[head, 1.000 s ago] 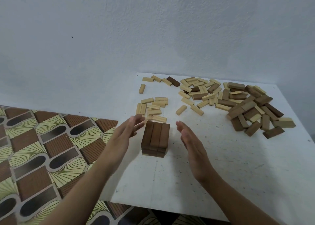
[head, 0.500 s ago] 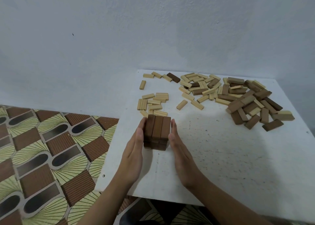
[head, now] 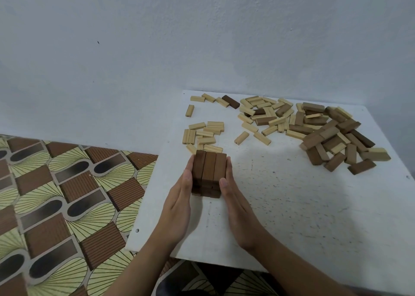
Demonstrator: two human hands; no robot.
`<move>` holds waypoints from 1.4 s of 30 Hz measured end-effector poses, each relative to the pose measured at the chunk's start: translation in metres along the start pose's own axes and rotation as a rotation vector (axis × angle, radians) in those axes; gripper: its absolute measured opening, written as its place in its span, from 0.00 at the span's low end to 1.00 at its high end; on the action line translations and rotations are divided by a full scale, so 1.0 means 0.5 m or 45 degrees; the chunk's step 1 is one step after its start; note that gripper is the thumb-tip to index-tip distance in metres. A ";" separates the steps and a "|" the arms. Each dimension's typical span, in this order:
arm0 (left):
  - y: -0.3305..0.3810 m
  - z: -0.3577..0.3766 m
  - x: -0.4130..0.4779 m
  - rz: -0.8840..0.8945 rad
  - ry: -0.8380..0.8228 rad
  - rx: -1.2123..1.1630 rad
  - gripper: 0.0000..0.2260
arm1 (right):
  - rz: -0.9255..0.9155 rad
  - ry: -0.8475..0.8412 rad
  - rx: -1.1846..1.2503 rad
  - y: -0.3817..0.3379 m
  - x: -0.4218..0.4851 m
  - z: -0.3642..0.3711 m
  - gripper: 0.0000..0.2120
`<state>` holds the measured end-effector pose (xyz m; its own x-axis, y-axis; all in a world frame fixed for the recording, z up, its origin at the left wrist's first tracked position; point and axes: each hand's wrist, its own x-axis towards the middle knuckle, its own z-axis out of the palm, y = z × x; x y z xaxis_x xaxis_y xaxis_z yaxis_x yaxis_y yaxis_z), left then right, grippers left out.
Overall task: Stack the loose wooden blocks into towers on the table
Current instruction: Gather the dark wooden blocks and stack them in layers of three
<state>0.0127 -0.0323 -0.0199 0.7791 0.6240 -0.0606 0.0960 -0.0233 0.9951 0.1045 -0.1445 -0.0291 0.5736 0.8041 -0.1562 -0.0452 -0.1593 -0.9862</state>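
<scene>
A small tower [head: 210, 169] of dark brown blocks stands on the white table [head: 314, 217], right between the two hands. The left hand [head: 179, 206] lies flat against one side of it and the right hand [head: 238, 208] lies flat against the other, fingers straight and pressing in. Just past the fingertips sits a little bunch of light blocks [head: 205, 134]. A big heap of loose blocks [head: 332, 136] lies far off beyond the right hand.

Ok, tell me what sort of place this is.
Probably a room in a home: a white table against a plain painted wall, a patterned floor, and loose wooden blocks scattered on top.
</scene>
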 end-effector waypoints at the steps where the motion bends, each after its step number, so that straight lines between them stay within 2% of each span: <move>1: -0.001 0.000 0.000 0.004 0.002 0.000 0.21 | -0.001 0.001 -0.002 0.000 0.001 0.001 0.29; 22: -0.008 -0.009 0.004 0.070 -0.029 0.020 0.20 | -0.044 0.026 0.062 0.003 -0.002 0.014 0.31; 27: -0.009 -0.029 0.012 0.080 -0.001 0.021 0.22 | -0.109 0.199 0.005 -0.004 0.002 -0.013 0.30; 32: -0.003 -0.064 0.050 0.118 0.064 0.053 0.18 | -0.150 0.384 -0.108 -0.014 0.032 -0.064 0.23; 35: 0.009 -0.070 0.067 0.138 0.087 0.045 0.15 | -0.225 0.415 -0.163 -0.023 0.043 -0.075 0.23; 42: 0.030 -0.067 0.126 0.162 0.124 0.088 0.11 | -0.249 0.470 -0.270 -0.033 0.076 -0.113 0.08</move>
<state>0.0426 0.0329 -0.0060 0.7242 0.6853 0.0764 0.0456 -0.1581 0.9864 0.1733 -0.1437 -0.0156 0.8091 0.5792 0.0992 0.2388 -0.1699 -0.9561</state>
